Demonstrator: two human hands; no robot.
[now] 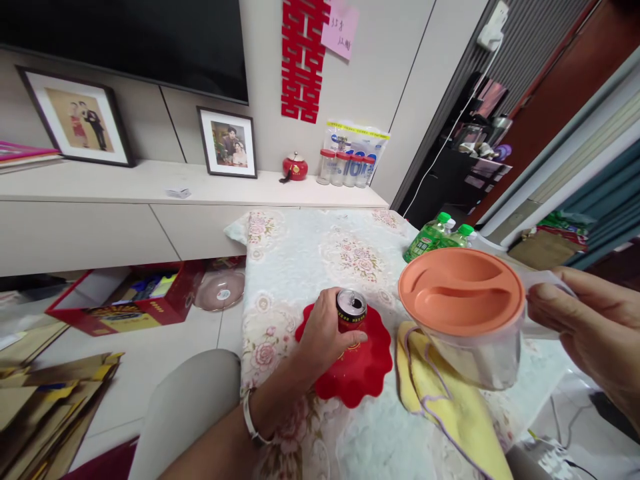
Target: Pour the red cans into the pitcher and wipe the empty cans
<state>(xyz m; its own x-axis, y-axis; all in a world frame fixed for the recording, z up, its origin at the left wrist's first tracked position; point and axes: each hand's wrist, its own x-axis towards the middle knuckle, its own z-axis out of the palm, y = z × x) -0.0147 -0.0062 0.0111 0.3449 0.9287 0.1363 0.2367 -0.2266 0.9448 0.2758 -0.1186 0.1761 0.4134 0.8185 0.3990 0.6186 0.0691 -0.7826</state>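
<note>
I'd keep both level, my left fingers (327, 301) wrapped around the open can (351, 308) over the red plate (373, 367), my right fingers (557, 310) pinching the handle (536, 327) of the lidded pitcher (463, 317) alongside.

We counted two framed photos (83, 125) at upper left, four red-lidded jars (326, 171) and one red pot (295, 169) at upper centre, two green-capped bottles (424, 244) right of centre, one left hand (323, 331), one can (351, 309) and one red plate (371, 363) at lower centre, and one orange-lidded pitcher (467, 313), one right hand (593, 310) and one yellow cloth (453, 410) at lower right
</note>
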